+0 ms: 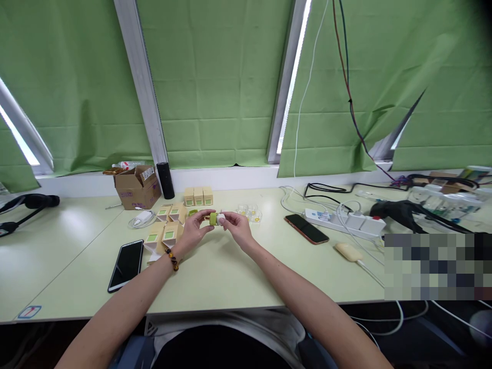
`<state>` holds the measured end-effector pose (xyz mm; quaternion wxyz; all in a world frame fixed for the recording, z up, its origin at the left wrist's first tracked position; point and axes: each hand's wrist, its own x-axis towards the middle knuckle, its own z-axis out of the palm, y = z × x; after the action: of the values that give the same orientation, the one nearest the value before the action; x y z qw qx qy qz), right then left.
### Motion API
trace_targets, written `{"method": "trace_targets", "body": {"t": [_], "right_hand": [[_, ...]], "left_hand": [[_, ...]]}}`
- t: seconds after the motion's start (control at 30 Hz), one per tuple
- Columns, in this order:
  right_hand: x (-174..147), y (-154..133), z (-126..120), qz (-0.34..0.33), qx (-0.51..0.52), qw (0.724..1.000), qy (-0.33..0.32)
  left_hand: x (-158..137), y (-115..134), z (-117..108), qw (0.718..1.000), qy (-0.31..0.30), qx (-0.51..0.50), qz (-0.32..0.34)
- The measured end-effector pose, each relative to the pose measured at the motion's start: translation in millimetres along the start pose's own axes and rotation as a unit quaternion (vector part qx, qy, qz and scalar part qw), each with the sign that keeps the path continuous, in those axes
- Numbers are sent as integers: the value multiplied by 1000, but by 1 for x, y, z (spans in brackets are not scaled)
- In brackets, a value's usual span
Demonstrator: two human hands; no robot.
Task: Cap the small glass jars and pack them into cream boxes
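Above the table, my left hand (195,231) pinches a small green piece (212,219) with a pale loop at its side. My right hand (239,231) grips a small white rounded piece (220,218) that touches the green one; whether they are joined I cannot tell. Another green piece (192,212) lies just behind my left fingers. Several small beige boxes with green windows, flaps open, stand left of my left hand, one open box (171,234) being nearest. Farther back is a row of closed beige boxes (198,196). Clear plastic containers (249,211) with yellow spots sit beyond my right hand.
On the left are a phone (126,265), a white charger with cable (142,219), a cardboard box (137,187) and a black cylinder (165,180). To the right lie another phone (306,228), a power strip (344,221), a cream-coloured device (348,252) and tangled cables.
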<state>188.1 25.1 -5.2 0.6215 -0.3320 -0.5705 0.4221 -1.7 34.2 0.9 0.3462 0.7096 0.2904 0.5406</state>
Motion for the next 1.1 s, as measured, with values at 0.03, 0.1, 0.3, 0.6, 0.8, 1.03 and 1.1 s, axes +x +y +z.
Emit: {"method": "trace_targets", "body": {"t": [0.03, 0.1, 0.3, 0.6, 0.8, 1.03, 1.1], "right_hand": [[0, 0, 0, 2, -1, 1000, -1], [0, 0, 0, 3, -4, 1000, -2], [-1, -1, 1, -1, -10, 1000, -4], [-2, -2, 1, -7, -24, 1000, -12], [-4, -3, 3, -6, -24, 1000, -16], [-3, 0, 6, 16, 9, 1000, -12], [-4, 0, 7, 28, 18, 999, -17]], "left_hand": [[0, 0, 0, 1000, -1, 6, 2], [0, -1, 0, 1000, -2, 15, 8], [-1, -6, 0, 999, 0, 33, 21], [-3, -5, 1, 997, 5, 73, 25], [-5, -2, 2, 997, -3, 73, 33], [-11, 6, 12, 990, 24, 132, 52], [-11, 6, 15, 988, 29, 144, 46]]}}
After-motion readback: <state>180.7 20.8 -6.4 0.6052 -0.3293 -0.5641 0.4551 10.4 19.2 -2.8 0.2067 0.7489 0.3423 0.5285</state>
